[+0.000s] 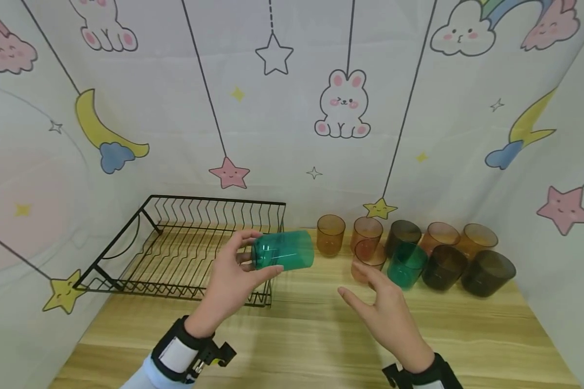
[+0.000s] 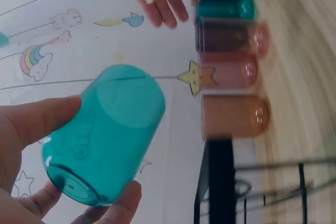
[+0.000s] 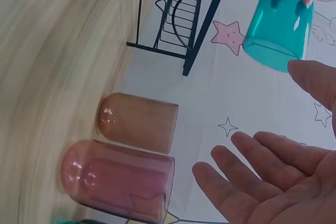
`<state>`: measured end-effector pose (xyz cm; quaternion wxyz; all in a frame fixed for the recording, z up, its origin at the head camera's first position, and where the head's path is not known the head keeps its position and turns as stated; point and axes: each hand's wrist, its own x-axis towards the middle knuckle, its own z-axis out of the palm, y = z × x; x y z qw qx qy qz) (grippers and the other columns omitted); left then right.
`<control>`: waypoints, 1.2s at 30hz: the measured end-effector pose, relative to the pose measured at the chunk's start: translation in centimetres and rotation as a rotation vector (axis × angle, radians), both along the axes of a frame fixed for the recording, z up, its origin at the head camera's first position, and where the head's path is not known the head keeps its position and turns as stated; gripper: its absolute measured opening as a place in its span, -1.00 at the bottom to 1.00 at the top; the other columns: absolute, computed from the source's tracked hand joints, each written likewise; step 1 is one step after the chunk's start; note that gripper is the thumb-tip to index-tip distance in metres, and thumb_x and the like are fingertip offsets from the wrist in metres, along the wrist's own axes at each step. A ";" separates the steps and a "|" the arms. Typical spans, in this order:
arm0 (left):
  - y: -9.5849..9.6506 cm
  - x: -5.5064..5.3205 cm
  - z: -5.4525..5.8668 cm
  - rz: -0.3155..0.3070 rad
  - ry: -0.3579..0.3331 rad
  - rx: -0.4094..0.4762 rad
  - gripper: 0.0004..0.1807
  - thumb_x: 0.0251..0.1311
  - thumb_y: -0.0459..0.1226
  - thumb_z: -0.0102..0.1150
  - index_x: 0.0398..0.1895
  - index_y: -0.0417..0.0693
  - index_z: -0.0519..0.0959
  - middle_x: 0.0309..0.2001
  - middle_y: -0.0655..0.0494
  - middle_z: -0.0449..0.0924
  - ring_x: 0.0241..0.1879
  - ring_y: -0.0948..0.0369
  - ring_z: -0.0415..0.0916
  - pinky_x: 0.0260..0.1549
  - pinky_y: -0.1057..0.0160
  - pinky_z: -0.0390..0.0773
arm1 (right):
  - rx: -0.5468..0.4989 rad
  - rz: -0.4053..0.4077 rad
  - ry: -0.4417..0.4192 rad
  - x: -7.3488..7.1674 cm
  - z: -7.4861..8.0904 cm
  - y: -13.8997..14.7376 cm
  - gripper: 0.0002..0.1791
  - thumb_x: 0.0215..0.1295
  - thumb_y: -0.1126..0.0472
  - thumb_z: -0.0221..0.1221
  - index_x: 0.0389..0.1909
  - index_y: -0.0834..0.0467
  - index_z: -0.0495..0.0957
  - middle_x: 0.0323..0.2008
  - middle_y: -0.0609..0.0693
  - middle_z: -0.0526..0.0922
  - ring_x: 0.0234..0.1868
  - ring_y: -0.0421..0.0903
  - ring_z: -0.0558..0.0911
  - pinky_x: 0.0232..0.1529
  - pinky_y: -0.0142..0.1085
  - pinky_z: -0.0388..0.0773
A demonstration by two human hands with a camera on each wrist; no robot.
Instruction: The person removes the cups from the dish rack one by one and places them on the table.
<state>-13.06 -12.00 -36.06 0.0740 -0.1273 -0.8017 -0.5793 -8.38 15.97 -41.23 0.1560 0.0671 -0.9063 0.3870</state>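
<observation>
My left hand (image 1: 231, 283) grips a clear teal cup (image 1: 284, 251) near its base, thumb on one side and fingers on the other. The cup lies sideways in the air, its mouth facing right, beside the right end of a black wire dish rack (image 1: 267, 300). In the left wrist view raised lettering shows on the wall of the teal cup (image 2: 102, 135). Apart from that cup, my right hand (image 1: 389, 313) has its fingers spread and holds nothing. In the head view its fingertips overlap a front pink cup (image 1: 367, 263); whether they touch cannot be told.
Several upright cups stand at the back right, among them an amber cup (image 1: 331, 236), a second teal cup (image 1: 406, 266) and a dark grey cup (image 1: 488, 273). The wooden table (image 1: 306, 346) meets a white cloth backdrop (image 1: 292, 129) printed with cartoons.
</observation>
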 end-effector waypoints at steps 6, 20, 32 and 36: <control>3.0 1.3 0.6 -0.018 -0.060 0.142 -0.30 -0.17 -0.26 0.47 0.08 0.01 0.30 0.04 -0.02 0.29 -0.10 0.03 0.48 -0.23 0.18 0.54 | -0.194 0.024 -0.074 0.0 0.0 -0.3 -0.31 0.09 -0.25 0.21 0.21 -0.06 0.36 0.13 -0.14 0.44 0.10 -0.18 0.45 -0.01 -0.24 0.43; 6.8 2.9 0.7 -0.077 -0.172 0.259 -0.32 -0.07 -0.27 0.40 0.10 -0.04 0.22 0.10 -0.06 0.22 -0.02 0.01 0.42 -0.19 0.17 0.52 | -0.428 0.054 -0.179 -0.3 0.4 -0.3 -0.44 0.20 -0.20 0.15 0.18 -0.07 0.40 0.05 -0.14 0.49 0.04 -0.18 0.48 -0.09 -0.33 0.47; 7.3 1.9 -2.4 -0.097 -0.153 0.223 -0.23 -0.09 -0.19 0.43 0.23 0.10 0.25 0.13 0.01 0.22 -0.02 0.05 0.44 -0.18 0.20 0.51 | -0.461 0.060 -0.189 -0.5 0.9 -1.0 -0.44 0.19 -0.21 0.14 0.16 -0.06 0.41 0.01 -0.13 0.52 0.02 -0.18 0.49 -0.08 -0.25 0.48; 7.3 1.5 -3.7 -0.108 -0.149 0.195 -0.15 -0.12 -0.12 0.44 0.30 0.08 0.25 0.15 0.03 0.25 0.00 0.09 0.44 -0.18 0.23 0.51 | -0.469 0.059 -0.194 -0.6 1.0 -1.0 -0.39 0.19 -0.21 0.15 0.21 -0.01 0.37 0.02 -0.09 0.51 0.04 -0.16 0.48 -0.06 -0.24 0.47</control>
